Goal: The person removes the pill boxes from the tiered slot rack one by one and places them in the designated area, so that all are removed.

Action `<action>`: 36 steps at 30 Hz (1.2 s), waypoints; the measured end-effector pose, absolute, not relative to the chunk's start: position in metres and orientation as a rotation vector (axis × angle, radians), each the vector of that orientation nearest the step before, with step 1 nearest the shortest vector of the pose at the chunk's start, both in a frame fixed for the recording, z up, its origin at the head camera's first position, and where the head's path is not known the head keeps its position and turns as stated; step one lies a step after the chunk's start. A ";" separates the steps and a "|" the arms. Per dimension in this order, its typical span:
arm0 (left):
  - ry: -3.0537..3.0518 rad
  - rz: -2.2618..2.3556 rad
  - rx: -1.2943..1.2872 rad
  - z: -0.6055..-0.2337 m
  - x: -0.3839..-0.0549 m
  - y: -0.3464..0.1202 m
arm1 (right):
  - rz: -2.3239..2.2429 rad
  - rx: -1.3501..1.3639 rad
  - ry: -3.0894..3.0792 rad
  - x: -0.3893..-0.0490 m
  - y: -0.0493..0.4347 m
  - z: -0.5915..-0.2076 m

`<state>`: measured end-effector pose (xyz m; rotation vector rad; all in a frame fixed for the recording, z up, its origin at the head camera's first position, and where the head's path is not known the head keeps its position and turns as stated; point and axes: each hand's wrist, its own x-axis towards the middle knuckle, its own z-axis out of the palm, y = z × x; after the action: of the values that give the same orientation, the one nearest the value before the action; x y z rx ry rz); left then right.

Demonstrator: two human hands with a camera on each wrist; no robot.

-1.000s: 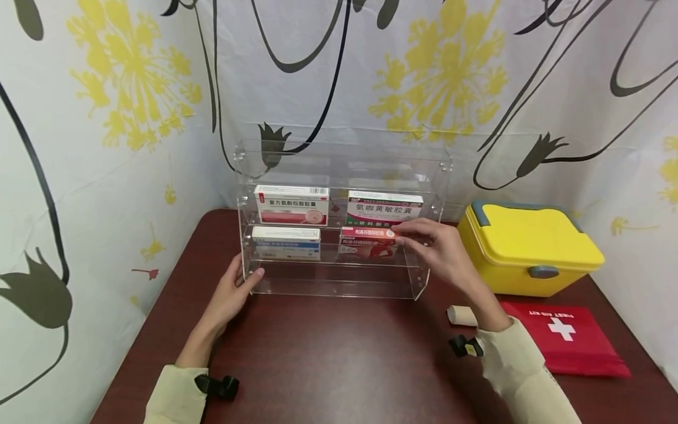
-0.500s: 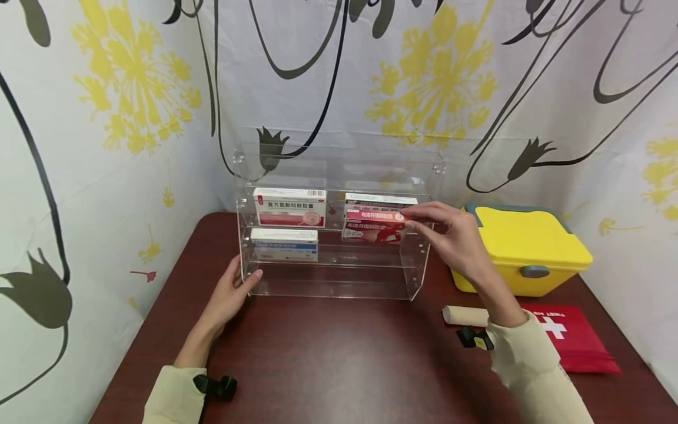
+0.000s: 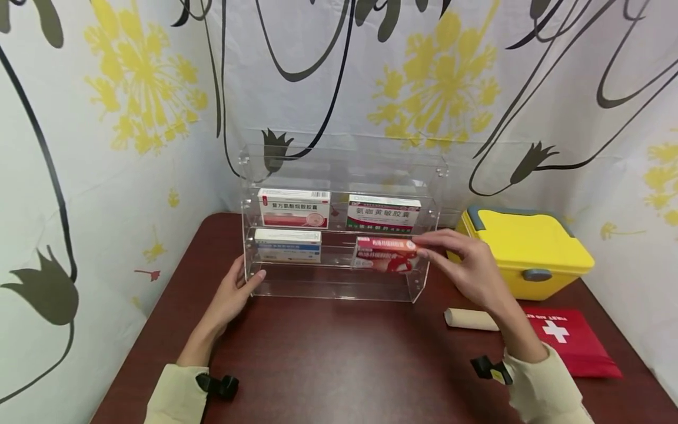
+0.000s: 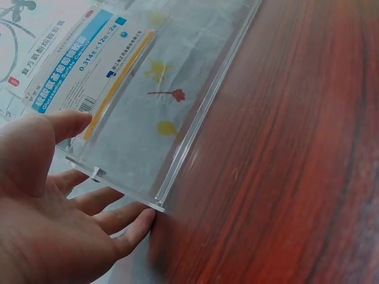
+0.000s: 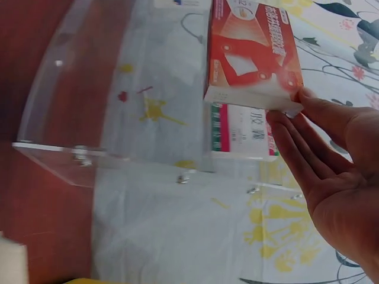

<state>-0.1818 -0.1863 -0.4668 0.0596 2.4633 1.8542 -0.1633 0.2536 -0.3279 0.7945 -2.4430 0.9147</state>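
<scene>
My right hand [image 3: 463,262] pinches a red medicine box [image 3: 385,254] by its right end. This box is slightly tilted, in front of the right part of the rack's middle shelf; whether it touches the shelf I cannot tell. The clear acrylic display rack [image 3: 333,290] stands on the table. At its lower left side, my left hand [image 3: 233,291] holds the side panel, thumb [image 4: 74,123] inside and fingers outside. A white and blue medicine box [image 3: 288,246] lies on the middle shelf at left. Above sit a white and red box [image 3: 294,209] and a white, green and red box [image 3: 384,214].
A yellow case [image 3: 524,247] with a grey latch stands right of the rack. In front of it lie a beige roll [image 3: 470,319] and a red first aid pouch [image 3: 577,344], partly behind my right forearm. A patterned cloth [image 3: 339,88] hangs behind the dark wooden table [image 3: 339,359].
My right hand lifted the red box off the middle shelf, up before the upper right box, then lowered it and shifted it right. My left hand stayed on the rack.
</scene>
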 end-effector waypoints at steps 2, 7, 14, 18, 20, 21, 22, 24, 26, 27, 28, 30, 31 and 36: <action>2.462 1.856 0.063 -0.466 -0.182 -0.186 | 0.926 0.803 -2.479 -0.155 0.258 -0.336; 2.459 1.860 0.067 -0.464 -0.184 -0.186 | 1.107 0.846 -2.595 -0.138 0.265 -0.360; 2.459 1.866 0.073 -0.462 -0.185 -0.187 | 1.219 0.719 -2.804 -0.130 0.276 -0.402; 2.458 1.868 0.068 -0.463 -0.185 -0.188 | 1.222 0.694 -2.858 -0.130 0.278 -0.415; 2.456 1.862 0.058 -0.463 -0.184 -0.188 | 1.217 0.698 -2.876 -0.130 0.278 -0.417; 2.456 1.862 0.052 -0.464 -0.184 -0.188 | 1.208 0.704 -2.881 -0.131 0.278 -0.418; 2.454 1.862 0.050 -0.464 -0.184 -0.188 | 1.193 0.712 -2.884 -0.132 0.278 -0.419; 2.448 1.868 0.049 -0.464 -0.184 -0.187 | 1.183 0.731 -2.887 -0.133 0.279 -0.421; 2.444 1.873 0.051 -0.464 -0.184 -0.187 | 1.180 0.735 -2.898 -0.134 0.280 -0.423; 2.444 1.873 0.054 -0.465 -0.184 -0.187 | 1.181 0.731 -2.908 -0.135 0.280 -0.424; 2.444 1.873 0.053 -0.465 -0.183 -0.187 | 1.181 0.729 -2.915 -0.135 0.281 -0.425; 2.446 1.868 0.047 -0.465 -0.183 -0.187 | 1.179 0.719 -2.928 -0.135 0.281 -0.426; 2.447 1.864 0.042 -0.465 -0.183 -0.187 | 1.176 0.714 -2.931 -0.136 0.281 -0.427; 2.456 1.854 0.033 -0.465 -0.181 -0.188 | 1.121 0.715 -2.904 -0.138 0.280 -0.433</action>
<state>-0.1809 -0.1880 -0.4655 0.0325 2.4562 1.8538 -0.1382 0.2797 -0.4328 0.7149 -2.9039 1.1206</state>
